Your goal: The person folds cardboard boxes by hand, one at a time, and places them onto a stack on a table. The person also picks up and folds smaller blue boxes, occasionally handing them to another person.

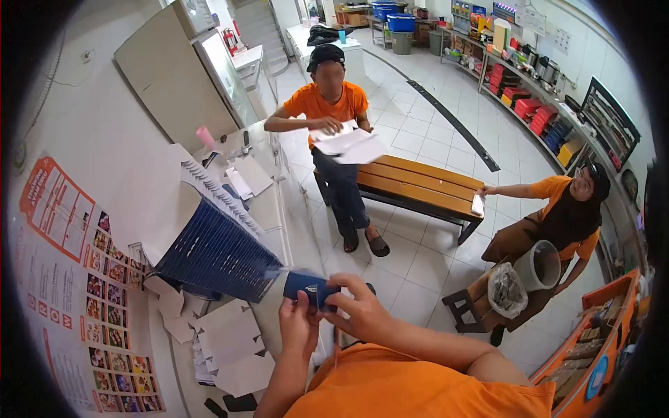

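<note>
A small dark blue box [305, 287] with a pale mark is held between my two hands, low in the middle of the view. My left hand [298, 322] grips its lower edge, thumb on the front. My right hand [357, 304] has its fingers bent against the box's right side. Just left of the box rises a tall stack of blue folded boxes [219, 247] on the white table [268, 209]. Flat white card pieces [233, 341] lie below the stack.
One person [327, 104] sits on a wooden bench [418, 184], holding white card sheets [352, 145]. Another person [557, 209] is at the right, beside a grey bucket [538, 266] and a plastic-lined container [507, 291]. A printed poster [83, 292] stands at the left.
</note>
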Motion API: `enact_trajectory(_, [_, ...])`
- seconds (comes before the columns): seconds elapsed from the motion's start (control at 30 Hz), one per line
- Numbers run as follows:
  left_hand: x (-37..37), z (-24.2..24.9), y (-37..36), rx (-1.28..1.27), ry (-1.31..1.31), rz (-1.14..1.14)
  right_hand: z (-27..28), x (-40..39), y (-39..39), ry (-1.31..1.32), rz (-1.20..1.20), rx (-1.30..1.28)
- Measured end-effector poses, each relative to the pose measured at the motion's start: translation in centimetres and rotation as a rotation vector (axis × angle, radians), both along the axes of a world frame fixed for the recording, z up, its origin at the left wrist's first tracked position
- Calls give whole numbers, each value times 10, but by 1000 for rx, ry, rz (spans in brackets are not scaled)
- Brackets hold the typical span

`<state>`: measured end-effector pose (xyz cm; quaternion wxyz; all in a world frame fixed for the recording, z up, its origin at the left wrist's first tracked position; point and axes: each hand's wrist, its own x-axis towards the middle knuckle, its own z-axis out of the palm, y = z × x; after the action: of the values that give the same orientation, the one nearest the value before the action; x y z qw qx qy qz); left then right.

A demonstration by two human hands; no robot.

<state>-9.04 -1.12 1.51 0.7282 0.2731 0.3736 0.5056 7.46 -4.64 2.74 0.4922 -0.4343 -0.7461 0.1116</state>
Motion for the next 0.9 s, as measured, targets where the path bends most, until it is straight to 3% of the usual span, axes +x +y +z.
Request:
enact_trajectory(0.07, [9, -2, -2, 85, 60, -16, 0, 9, 3, 100, -96, 53])
enact_trajectory(0.17, [10, -9, 14, 188, 200, 67, 0, 25, 6, -158, 77, 103])
enact_trajectory(0.3, [37, -14, 3, 114, 176, -29, -13, 33, 12, -41, -12, 76])
enact_trajectory(0.43, [48, -20, 2, 136, 178, -31, -21, 41, 9, 79, -160, -124])
enact_trajectory(0.5, [45, -8, 8, 332, 461, -323, -14, 57, 8, 136, -80, -197])
enact_trajectory(0.53, [35, -3, 11, 331, 449, -323, -8, 69, 6, 124, -84, -199])
enact_trajectory(0.6, [15, 3, 14, 557, 904, -833, -6, 89, 6, -19, -56, -95])
enact_trajectory(0.67, [24, 11, 1, 438, 1001, -720, -18, 104, 7, -131, -52, -38])
enact_trajectory(0.73, [29, 13, -6, 305, 1048, -680, -36, 109, 1, 107, 430, -572])
enact_trajectory(0.87, [25, -17, -21, 337, 896, -594, -44, 116, -10, -52, 521, -769])
enact_trajectory(0.9, [27, -13, -21, 303, 885, -582, -56, 116, -10, 13, 360, -672])
